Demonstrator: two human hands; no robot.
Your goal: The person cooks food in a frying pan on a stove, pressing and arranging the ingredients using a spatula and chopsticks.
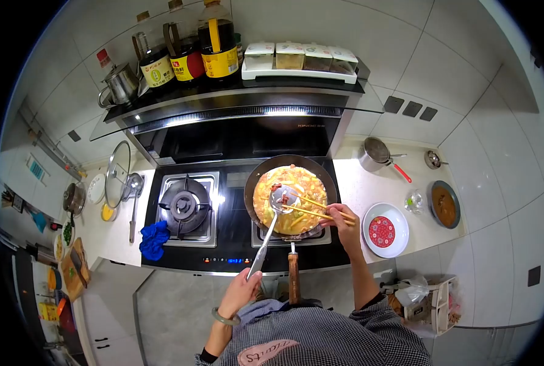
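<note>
The left hand [241,293] curls its fingers round the ladle [257,263]; the right hand [344,229] pinches chopsticks [308,212]. Holding the ladle level over the pan [329,183] should limit drips.

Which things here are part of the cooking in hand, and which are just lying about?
In use:
- ladle, in the left hand
- chopsticks, in the right hand
- wooden-handled pan, holding food

Seemingly just lying about:
- blue cloth
- red-handled saucepan
- glass lid

Ladle [260,252] shiny metal; pan handle [293,274] wood (smooth-looking); cooktop [234,227] glossy.
</note>
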